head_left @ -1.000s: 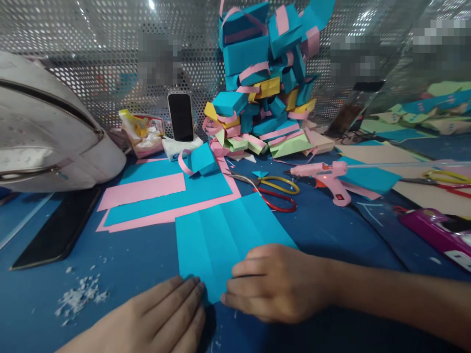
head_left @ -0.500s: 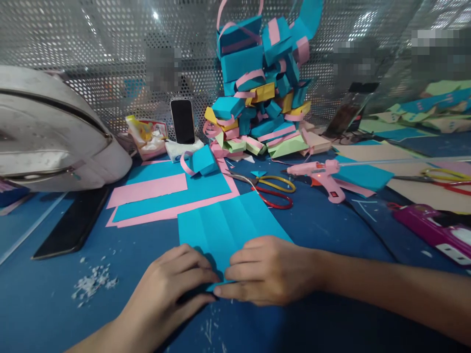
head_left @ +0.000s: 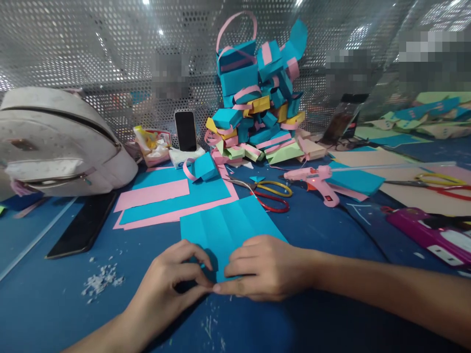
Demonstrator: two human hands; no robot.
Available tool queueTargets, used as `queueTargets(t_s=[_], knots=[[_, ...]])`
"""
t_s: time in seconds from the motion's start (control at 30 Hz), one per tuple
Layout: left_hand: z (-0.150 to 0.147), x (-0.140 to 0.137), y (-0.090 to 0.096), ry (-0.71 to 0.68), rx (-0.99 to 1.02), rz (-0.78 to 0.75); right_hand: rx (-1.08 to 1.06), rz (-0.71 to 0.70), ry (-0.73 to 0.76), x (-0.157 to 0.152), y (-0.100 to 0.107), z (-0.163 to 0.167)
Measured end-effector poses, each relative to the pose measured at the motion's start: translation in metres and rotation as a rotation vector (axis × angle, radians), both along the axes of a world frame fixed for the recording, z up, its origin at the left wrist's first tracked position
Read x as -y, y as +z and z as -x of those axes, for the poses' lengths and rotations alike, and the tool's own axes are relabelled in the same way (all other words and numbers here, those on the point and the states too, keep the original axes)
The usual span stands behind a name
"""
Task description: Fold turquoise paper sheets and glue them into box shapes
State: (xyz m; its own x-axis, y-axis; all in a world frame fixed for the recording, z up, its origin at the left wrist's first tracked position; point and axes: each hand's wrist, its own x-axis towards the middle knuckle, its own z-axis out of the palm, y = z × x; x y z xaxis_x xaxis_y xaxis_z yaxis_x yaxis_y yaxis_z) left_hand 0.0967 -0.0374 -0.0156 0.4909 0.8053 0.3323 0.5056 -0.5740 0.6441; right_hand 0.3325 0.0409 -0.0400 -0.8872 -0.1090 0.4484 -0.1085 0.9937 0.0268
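One creased blue sheet [head_left: 230, 228] lying on blue table [head_left: 331, 225], in the near middle of the scene. Left hand [head_left: 180, 277] at the sheet's near edge, thumb and forefinger narrow, pinching there. Right hand [head_left: 259, 267] laid over the near right part, fingers close together; impossible to tell whether also gripping. Just beyond the far edge, scissors [head_left: 254, 187]; farther right, pink glue gun [head_left: 312, 178]. To the left, black phone [head_left: 83, 228] and small heap of white scraps [head_left: 103, 281]. Far behind, piled paper shapes [head_left: 259, 104].

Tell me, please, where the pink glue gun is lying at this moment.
In the head view, the pink glue gun lies on the blue table, right of centre, beyond the right hand and just right of the nearer red-and-yellow-handled scissors.
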Motion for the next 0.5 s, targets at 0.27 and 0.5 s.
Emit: queueTargets(t_s=[0.27, 0.5], knots=[[0.016, -0.004, 0.018, -0.035, -0.140, -0.037, 0.006, 0.002, -0.014, 0.000, -0.001, 0.000], [0.086, 0.009, 0.059, 0.411, -0.277, -0.335, 0.033, 0.039, -0.046, 0.001, -0.001, -0.002]])
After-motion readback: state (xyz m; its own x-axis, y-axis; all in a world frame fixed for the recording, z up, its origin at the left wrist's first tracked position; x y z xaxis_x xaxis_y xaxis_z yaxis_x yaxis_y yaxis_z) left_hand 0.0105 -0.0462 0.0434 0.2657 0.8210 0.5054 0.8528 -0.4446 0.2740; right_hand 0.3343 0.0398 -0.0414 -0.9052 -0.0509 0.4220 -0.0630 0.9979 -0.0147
